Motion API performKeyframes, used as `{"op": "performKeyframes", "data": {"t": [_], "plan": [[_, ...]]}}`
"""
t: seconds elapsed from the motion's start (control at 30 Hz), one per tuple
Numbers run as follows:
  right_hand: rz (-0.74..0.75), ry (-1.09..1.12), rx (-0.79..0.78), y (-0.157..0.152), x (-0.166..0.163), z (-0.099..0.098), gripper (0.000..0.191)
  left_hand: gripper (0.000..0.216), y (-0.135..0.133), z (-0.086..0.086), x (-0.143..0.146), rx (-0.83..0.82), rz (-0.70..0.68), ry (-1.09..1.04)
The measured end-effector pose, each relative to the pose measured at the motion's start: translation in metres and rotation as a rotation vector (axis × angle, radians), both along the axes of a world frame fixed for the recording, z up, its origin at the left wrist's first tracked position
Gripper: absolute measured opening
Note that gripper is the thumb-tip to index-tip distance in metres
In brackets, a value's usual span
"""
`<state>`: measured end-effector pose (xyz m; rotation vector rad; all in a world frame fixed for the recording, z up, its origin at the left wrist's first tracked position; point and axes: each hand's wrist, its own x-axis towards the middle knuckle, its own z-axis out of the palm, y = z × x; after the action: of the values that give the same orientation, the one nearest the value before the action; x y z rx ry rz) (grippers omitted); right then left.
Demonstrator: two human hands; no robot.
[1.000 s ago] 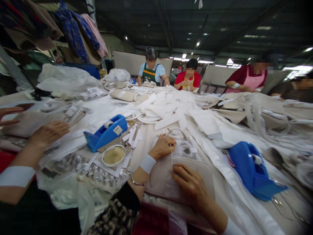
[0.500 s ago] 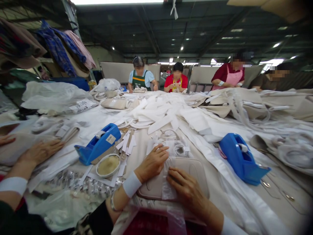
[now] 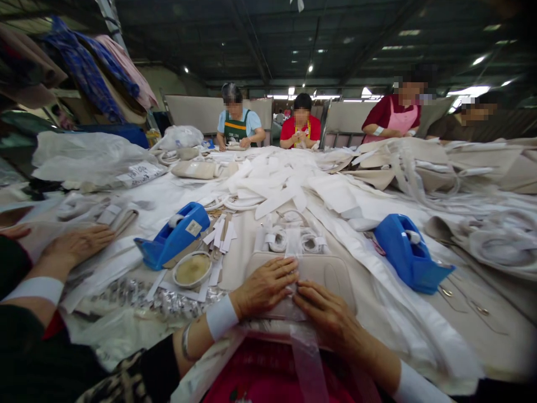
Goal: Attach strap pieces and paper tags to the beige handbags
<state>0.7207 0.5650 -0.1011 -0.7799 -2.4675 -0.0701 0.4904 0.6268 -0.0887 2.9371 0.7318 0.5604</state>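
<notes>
A beige handbag (image 3: 338, 274) lies flat in front of me, with a translucent plastic strip (image 3: 295, 245) running over its middle and hanging down at the near edge. My left hand (image 3: 266, 286) rests on the strip and the bag, fingers stretched out and held together. From the other side my right hand (image 3: 326, 310) presses its flattened fingertips on the strip's right edge. The two hands almost meet. Beyond the bag's far edge, two white wrapped coils (image 3: 277, 240) sit on either side of the strip.
A blue tape dispenser (image 3: 174, 235) stands left, beside paper tags (image 3: 221, 234) and a small round dish (image 3: 192, 270). Another blue dispenser (image 3: 409, 254) is right, near metal hooks (image 3: 478, 308). A co-worker's hand (image 3: 75, 246) lies at far left. Co-workers work across the table.
My left hand has slid down and flattened onto the strip. My right hand stays close by its edge. The view has shifted slightly, uncovering more of the white coils.
</notes>
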Motion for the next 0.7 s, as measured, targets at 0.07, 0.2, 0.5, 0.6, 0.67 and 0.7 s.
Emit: {"op": "performKeyframes", "data": {"t": [0.07, 0.2, 0.5, 0.6, 0.67, 0.7], "plan": [[0.017, -0.037, -0.092, -0.013, 0.011, -0.002, 0.048, 0.044, 0.001, -0.002, -0.001, -0.01, -0.011, -0.005], [-0.03, -0.164, -0.065, -0.045, 0.025, -0.02, 0.068, 0.047, 0.002, -0.003, -0.001, -0.019, -0.035, -0.016], [-0.011, 0.023, 0.162, -0.101, -0.007, -0.027, 0.034, 0.056, -0.001, -0.004, -0.002, -0.036, -0.036, -0.04], [-0.005, 0.054, 0.193, -0.111, -0.017, -0.011, 0.034, 0.061, -0.002, -0.005, -0.002, -0.04, -0.028, -0.038], [-0.005, 0.073, 0.215, -0.114, -0.023, -0.002, 0.033, 0.062, -0.001, -0.006, -0.002, -0.04, -0.025, -0.039], [-0.016, 0.085, 0.219, -0.115, -0.027, 0.002, 0.033, 0.063, -0.001, -0.007, -0.002, -0.04, -0.026, -0.044]]}}
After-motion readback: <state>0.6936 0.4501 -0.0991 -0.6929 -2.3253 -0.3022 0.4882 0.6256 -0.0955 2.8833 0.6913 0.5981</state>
